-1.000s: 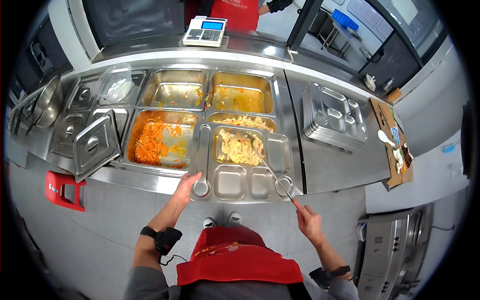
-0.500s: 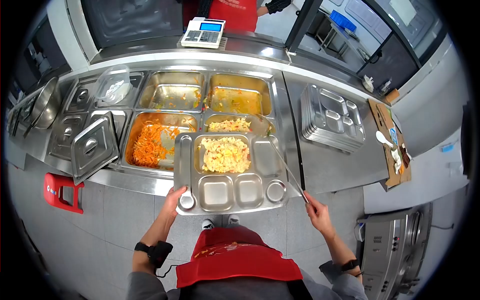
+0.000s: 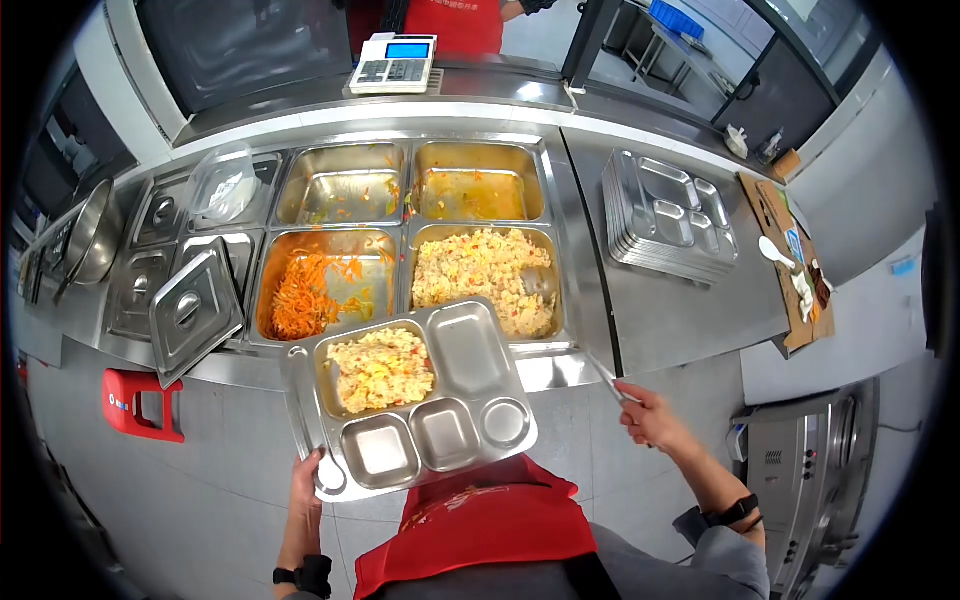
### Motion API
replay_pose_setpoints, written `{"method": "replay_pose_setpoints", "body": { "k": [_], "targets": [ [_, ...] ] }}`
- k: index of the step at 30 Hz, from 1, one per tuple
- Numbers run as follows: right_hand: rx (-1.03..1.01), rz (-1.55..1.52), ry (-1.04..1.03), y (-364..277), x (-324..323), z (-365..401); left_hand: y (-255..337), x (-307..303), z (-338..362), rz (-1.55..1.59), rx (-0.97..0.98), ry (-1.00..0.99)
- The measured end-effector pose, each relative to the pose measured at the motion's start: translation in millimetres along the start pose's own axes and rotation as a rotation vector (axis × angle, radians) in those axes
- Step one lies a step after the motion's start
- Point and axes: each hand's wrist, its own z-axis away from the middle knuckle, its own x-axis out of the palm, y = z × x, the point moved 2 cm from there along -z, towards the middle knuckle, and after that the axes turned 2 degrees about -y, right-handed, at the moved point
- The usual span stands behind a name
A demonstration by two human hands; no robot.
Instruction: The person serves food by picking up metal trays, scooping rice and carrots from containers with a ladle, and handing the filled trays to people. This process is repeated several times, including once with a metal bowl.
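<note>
Along a stainless-steel counter (image 3: 690,335), four open pans are being displayed: two upper pans (image 3: 340,180) with only scraps and orange liquid showing, a pan of shredded orange food (image 3: 300,298), and a pan of pale yellow food (image 3: 465,265). Before the near edge, a compartment tray (image 3: 467,347) is being held at a slant by the left hand (image 3: 307,478), clamped on its lower left corner; its largest section is being filled by a yellow portion (image 3: 382,368). A long-handled spoon (image 3: 603,376) is being gripped by the closed fingers of the right hand (image 3: 652,415), its bowl being rested in the yellow food. The counter's left end is being taken up by lids, one propped lid (image 3: 190,315), a clear container (image 3: 225,185) and a round bowl (image 3: 95,235); the right end, by stacked trays (image 3: 670,215) and cardboard (image 3: 757,210) with a white spoon (image 3: 775,250) on it. The ledge behind is being occupied by a keypad device (image 3: 395,65), beyond which a person in red (image 3: 455,25) is being partly shown. Below, the grey tiled floor (image 3: 240,430) is being shared by a red stool (image 3: 140,405) and a steel appliance (image 3: 800,480).
</note>
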Motion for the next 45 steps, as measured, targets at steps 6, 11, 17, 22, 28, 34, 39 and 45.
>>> {"method": "replay_pose_setpoints", "body": {
  "k": [6, 11, 17, 22, 28, 34, 39, 45],
  "targets": [
    [0.094, -0.629, -0.33, -13, 39, -34, 3, -5, 4, -0.037, -0.007, -0.012],
    [0.057, -0.58, -0.245, -12, 27, -15, 10, 24, -1, -0.086, -0.008, -0.071],
    [-0.032, -0.473, -0.159, -20, 16, -8, 16, 79, -11, -0.024, -0.132, -0.146],
    [-0.096, -0.445, -0.179, -25, 7, 7, 19, 135, -22, -0.077, -0.179, 0.031],
    [-0.335, -0.097, -0.055, -11, 18, 30, 15, 202, -58, -0.045, -0.149, -0.201],
    [-0.954, 0.807, 0.431, 41, 44, -9, 6, 227, -81, -0.005, -0.113, -0.32],
    [-0.923, 0.873, 0.458, 42, 47, -12, -1, 217, -96, -0.004, -0.098, -0.374],
    [-0.918, 0.56, 0.282, 32, 29, 6, 9, 206, -94, 0.086, -0.119, -0.418]
  ]
}}
